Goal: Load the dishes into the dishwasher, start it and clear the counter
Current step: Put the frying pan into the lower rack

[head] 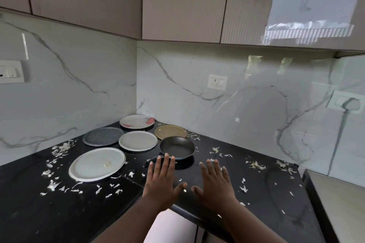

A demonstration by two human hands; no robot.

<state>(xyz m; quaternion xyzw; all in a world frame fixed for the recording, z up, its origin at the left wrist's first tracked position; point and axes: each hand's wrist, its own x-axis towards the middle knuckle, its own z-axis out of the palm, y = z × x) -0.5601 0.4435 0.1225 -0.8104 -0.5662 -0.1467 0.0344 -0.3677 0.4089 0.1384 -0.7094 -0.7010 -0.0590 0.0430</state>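
Black table (59,213) carries five plates around the dark pan (177,147). Left hand (161,181) and right hand (214,183) hover nearside of it, grip wide, empty. Loading hasn't begun; next, grasp the pan.

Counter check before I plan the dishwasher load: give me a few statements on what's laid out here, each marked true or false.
1. Both hands, left and right, are spread open with no grip on anything. True.
2. The black pan sits on the large white plate. False: it rests on the black counter, apart from that plate.
3. Pale scraps litter the counter. True.
4. Every plate is white. False: one is dark grey, one tan.
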